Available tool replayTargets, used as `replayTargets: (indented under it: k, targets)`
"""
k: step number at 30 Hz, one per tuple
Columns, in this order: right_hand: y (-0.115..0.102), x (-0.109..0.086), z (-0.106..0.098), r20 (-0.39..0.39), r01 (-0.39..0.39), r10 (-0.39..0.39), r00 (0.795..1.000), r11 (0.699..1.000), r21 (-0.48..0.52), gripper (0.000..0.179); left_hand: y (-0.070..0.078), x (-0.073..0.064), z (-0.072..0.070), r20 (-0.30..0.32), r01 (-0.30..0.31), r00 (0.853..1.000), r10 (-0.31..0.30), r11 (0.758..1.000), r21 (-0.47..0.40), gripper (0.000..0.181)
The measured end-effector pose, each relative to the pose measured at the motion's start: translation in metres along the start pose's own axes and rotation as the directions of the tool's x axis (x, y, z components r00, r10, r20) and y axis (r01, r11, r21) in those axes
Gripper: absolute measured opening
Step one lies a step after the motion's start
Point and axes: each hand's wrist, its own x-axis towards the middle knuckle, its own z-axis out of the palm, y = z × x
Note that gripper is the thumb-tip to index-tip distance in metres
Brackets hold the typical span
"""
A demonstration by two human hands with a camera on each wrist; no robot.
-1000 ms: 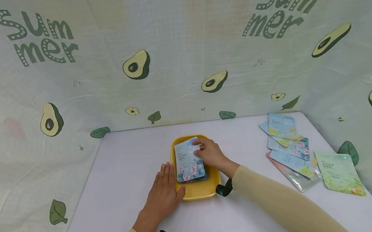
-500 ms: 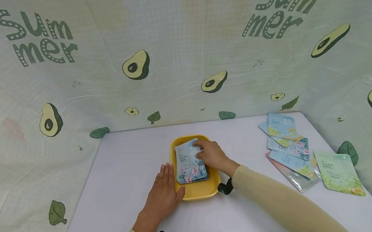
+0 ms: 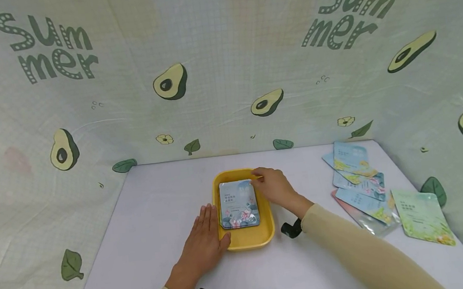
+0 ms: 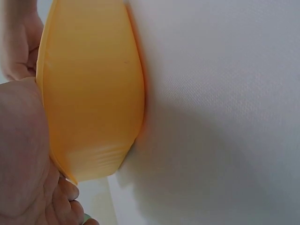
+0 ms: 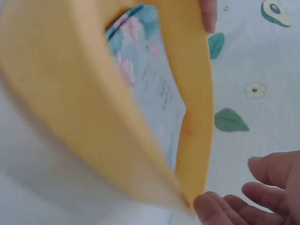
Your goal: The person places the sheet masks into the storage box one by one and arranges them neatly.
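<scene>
A yellow plastic tray (image 3: 249, 239) stands on the white table, holding a pale-blue, flower-printed face mask packet (image 3: 238, 204) that lies flat. In the right wrist view a second packet edge shows under this packet (image 5: 154, 79). My left hand (image 3: 203, 240) rests with extended fingers along the tray's left rim; the left wrist view has the palm (image 4: 21, 136) against the yellow side wall (image 4: 93, 84). At the upper right rim is my right hand (image 3: 275, 189), its fingers loosely bent and nothing between them; the right wrist view shows thumb and fingers apart (image 5: 262, 192).
To the right, several blue face mask packets (image 3: 351, 156) overlap in a pile, with a clear plastic sleeve (image 3: 378, 229) at its near end. A green packet (image 3: 422, 214) lies beside them near the table's right edge. A printed curtain (image 3: 213, 39) closes off the back.
My right hand has let go of the blue packet and moved right to the tray's rim. The packet, earlier tilted in its fingers, now lies flat and straight. The left hand has stayed put.
</scene>
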Motion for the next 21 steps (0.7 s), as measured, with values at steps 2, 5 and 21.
replayTargets:
  k: [2, 5, 21]
  targets:
    - [0.009, -0.002, -0.006, -0.041, 0.025, -0.026, 0.999, 1.0, -0.012, 0.042, 0.001, 0.0, 0.0, 0.001, 0.003, 1.0, -0.003, 1.0, 0.0, 0.086]
    - [0.029, -0.004, -0.014, -0.093, 0.05, -0.057, 0.994, 0.995, -0.083, 0.046, 0.001, 0.0, 0.0, -0.004, 0.004, 1.0, -0.004, 1.0, -0.004, 0.085]
    - [0.171, -0.004, -0.076, -0.154, -0.038, -0.043, 0.987, 0.874, -0.484, 0.072, 0.001, 0.0, 0.0, 0.001, 0.008, 1.0, -0.008, 1.0, -0.023, 0.086]
